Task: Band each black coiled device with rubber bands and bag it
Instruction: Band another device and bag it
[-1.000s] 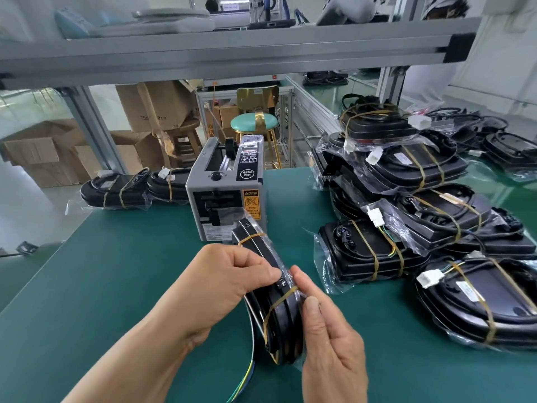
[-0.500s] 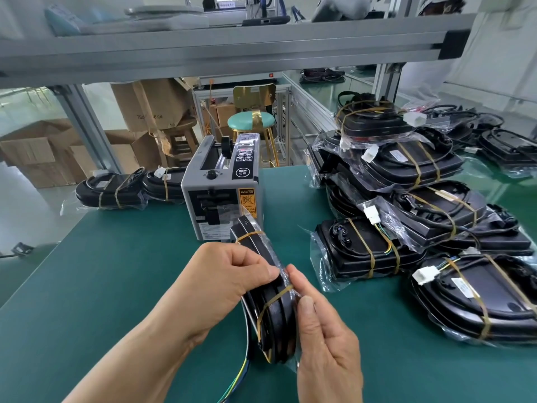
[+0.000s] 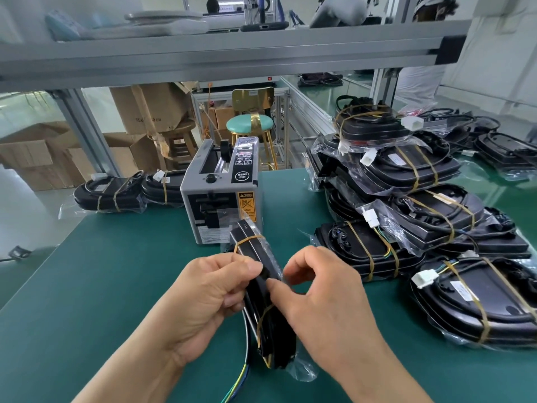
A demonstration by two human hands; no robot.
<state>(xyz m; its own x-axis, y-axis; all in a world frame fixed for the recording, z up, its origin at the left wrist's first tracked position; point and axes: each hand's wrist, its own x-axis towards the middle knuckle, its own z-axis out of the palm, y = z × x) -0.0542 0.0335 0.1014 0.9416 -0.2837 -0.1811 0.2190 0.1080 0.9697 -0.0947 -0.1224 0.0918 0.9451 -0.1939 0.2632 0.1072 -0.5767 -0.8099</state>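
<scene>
Now left hand (image 3: 209, 295) gripping black coiled device (image 3: 250, 248), standing on edge over green mat (image 3: 116, 286), two rubber bands (image 3: 248, 239) on. Right hand (image 3: 328, 303) curling up from flat press — thumb and forefinger pinching clear bag (image 3: 302, 370) film at its edge. Probably bag closing coming next.

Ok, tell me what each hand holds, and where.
The bagged black device: left hand grips its middle, right hand pinches its upper edge just alongside.
</scene>
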